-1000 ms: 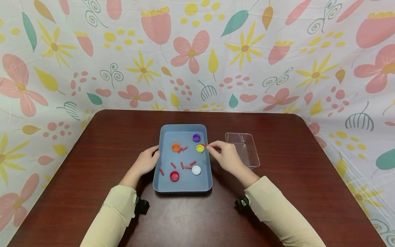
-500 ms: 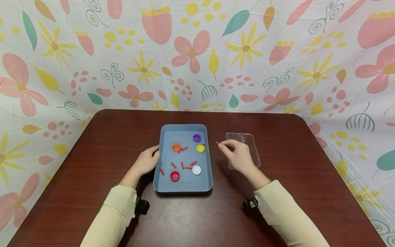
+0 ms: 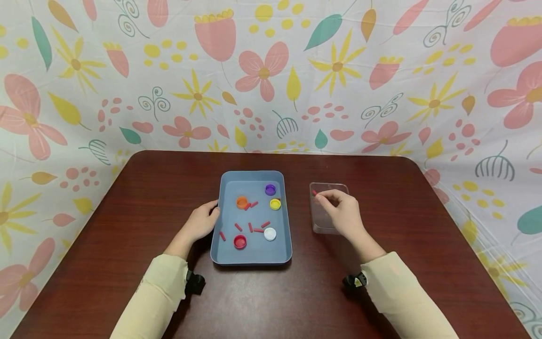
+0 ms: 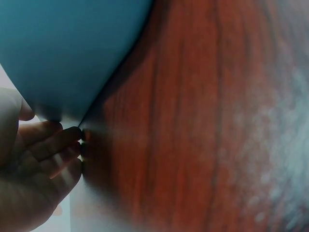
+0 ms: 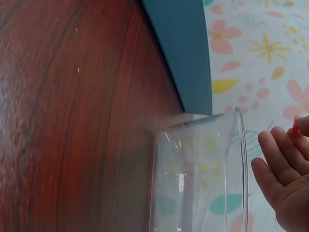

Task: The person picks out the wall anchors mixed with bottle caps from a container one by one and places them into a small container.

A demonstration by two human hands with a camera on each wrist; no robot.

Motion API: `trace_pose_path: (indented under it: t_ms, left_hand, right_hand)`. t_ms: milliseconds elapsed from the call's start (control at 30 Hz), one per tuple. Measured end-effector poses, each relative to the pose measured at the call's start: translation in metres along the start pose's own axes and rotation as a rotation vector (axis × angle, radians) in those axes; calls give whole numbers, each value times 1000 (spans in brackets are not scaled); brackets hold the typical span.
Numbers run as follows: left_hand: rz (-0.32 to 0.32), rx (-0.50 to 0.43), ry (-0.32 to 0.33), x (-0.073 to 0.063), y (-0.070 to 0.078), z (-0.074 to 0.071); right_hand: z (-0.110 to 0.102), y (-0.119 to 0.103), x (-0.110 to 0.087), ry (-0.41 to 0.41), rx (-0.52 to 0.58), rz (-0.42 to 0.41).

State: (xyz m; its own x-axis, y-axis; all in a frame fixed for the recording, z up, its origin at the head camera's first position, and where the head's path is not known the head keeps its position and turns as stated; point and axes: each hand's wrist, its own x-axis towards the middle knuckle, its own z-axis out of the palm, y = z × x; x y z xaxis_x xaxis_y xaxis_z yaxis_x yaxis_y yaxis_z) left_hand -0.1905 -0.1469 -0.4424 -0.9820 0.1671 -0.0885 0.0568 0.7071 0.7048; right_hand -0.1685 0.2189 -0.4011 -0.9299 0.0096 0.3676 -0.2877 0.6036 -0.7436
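My right hand (image 3: 343,212) pinches a small red stick (image 3: 314,192) between thumb and fingertips, over the clear plastic box (image 3: 323,226). In the right wrist view the red stick (image 5: 295,124) shows at the fingertips, above the box's rim (image 5: 243,169). My left hand (image 3: 199,220) holds the left edge of the blue-grey tray (image 3: 254,258); in the left wrist view its fingers (image 4: 58,145) lie against the tray's outer wall (image 4: 67,58). Several similar red sticks (image 3: 250,227) lie scattered in the tray.
In the tray stand small round caps: purple (image 3: 270,189), orange (image 3: 242,202), yellow (image 3: 275,204), white (image 3: 269,234) and red (image 3: 240,242). The dark wooden table (image 3: 271,306) ends at a flowered cloth (image 3: 271,75) behind. The box stands right of the tray.
My right hand has moved right, from beside the yellow cap at the tray's right edge to over the clear box, carrying the red stick. My left hand has stayed on the tray.
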Motion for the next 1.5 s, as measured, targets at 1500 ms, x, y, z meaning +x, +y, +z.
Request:
trace_pose_path:
  t_ms: [1500]
  left_hand:
    - [-1, -9, 8, -1, 1, 0]
  right_hand:
    - [-19, 16, -4, 101, 51, 85]
